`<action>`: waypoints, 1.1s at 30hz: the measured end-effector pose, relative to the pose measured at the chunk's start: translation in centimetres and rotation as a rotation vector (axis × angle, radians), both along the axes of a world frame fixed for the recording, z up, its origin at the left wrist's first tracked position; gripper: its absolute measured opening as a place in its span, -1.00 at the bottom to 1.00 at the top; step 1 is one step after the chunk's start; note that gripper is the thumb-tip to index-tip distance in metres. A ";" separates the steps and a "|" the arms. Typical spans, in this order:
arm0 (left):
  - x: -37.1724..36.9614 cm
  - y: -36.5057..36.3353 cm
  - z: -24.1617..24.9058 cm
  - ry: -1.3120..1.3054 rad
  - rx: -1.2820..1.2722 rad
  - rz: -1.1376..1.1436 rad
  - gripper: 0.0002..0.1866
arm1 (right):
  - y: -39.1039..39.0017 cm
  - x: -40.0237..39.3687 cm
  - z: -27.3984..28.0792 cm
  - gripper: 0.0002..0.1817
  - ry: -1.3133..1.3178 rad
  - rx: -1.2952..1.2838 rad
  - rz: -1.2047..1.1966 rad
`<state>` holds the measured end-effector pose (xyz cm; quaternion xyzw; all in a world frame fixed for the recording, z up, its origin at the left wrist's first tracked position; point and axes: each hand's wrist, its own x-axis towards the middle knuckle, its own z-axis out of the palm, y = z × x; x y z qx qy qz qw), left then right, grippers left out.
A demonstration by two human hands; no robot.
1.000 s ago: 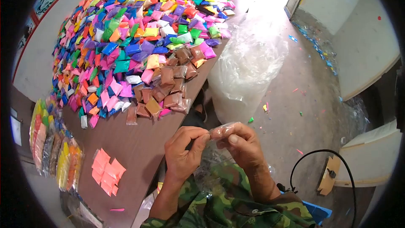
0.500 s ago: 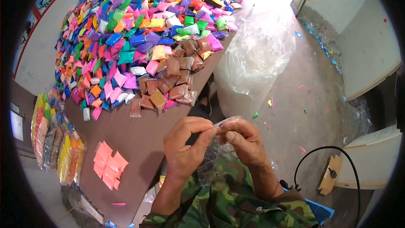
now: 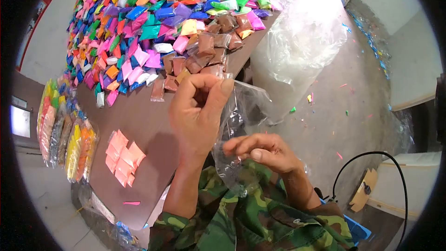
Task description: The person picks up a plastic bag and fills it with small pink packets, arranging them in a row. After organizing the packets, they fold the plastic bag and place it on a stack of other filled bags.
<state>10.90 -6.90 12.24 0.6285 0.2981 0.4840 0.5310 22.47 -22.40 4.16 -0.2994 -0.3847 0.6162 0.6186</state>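
Observation:
My left hand [image 3: 197,107] is raised over the table's edge, thumb and forefinger pinching the top edge of a clear plastic bag [image 3: 233,114]. The bag hangs down in front of my camouflage jacket, and its upper corner flares out to the right. Lower down, my right hand [image 3: 267,152] has its fingers loosely bent against the side of the bag, with the thumb apart from them. To the left of my left hand lies a cluster of salmon-pink packets [image 3: 124,158] on the brown table [image 3: 153,121]. Several brown packets [image 3: 206,44] lie just beyond my left hand.
A large heap of colourful packets [image 3: 139,32] covers the far table. Bags of coloured packets [image 3: 81,151] stand at the left edge. A big translucent sack [image 3: 292,60] stands on the floor to the right. A pink strip [image 3: 131,203] lies near the table's front.
My hands have come apart: the left rose with the bag's edge pinched, and the right let go of the top edge and moved lower. The bag now hangs unfolded. The view has shifted slightly.

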 end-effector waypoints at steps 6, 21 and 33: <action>-1.9 0.9 -2.1 -0.054 -0.163 -0.151 -0.74 | 0.3 -1.2 -1.0 -0.70 0.282 -0.125 -0.013; -9.6 -5.3 -8.5 0.174 -0.417 -0.252 -0.56 | 2.1 -2.6 -2.3 -0.74 0.455 -0.189 -0.159; -11.5 -3.1 -10.0 -0.075 -0.492 -0.053 -0.88 | -0.1 -2.3 -4.7 -0.65 -0.371 -0.283 -0.730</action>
